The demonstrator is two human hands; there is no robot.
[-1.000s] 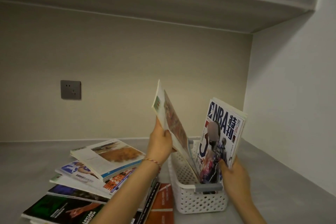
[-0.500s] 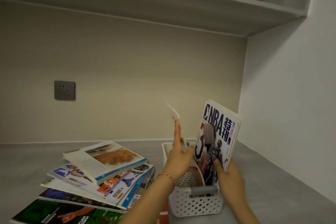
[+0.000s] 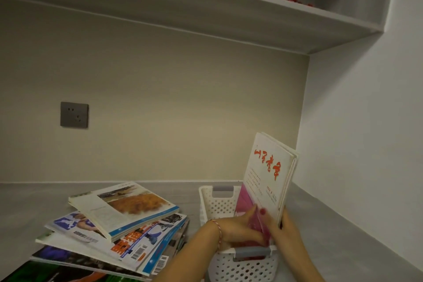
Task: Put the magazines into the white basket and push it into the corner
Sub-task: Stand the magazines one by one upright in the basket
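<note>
left hand (image 3: 238,229): in the white basket (image 3: 242,268), fingers pressed on the lower cover of the front magazine (image 3: 266,176); full grip can't be told
right hand (image 3: 287,229): just right of left; clasps the upright mags' outer edge
handling: light, floppy, glossy so prob. slippery; hold low, near the bottom edge
axis: long axis near vertical, top leaning right, cover facing left
stack (image 3: 119,226): left of hands, flat on counter, not yet in

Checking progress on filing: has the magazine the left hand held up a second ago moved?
Yes. The left hand has lowered it into the white basket, where it now stands upright, fronting the magazines against the right hand.
</note>
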